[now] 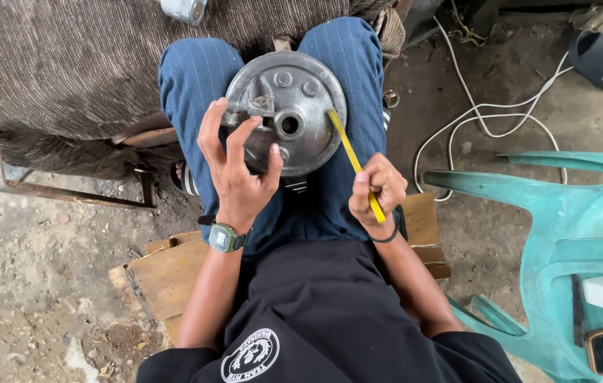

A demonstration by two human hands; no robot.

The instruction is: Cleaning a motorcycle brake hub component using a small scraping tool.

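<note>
Left hand (236, 167) grips metal hub plate (294, 106) on lap; right hand (379, 190) clenches yellow tool (355, 164), tip at rim beyond knuckles. Mid-scraping, seemingly; steady plate needed.

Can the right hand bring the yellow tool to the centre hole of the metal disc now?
Probably yes: the right hand holds the yellow tool with its tip at the metal disc's rim, and the centre hole lies uncovered beside the left hand.

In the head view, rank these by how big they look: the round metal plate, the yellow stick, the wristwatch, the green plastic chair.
1. Green plastic chair, partly cut off by the frame
2. Round metal plate
3. Yellow stick, long but thin
4. Wristwatch
</note>
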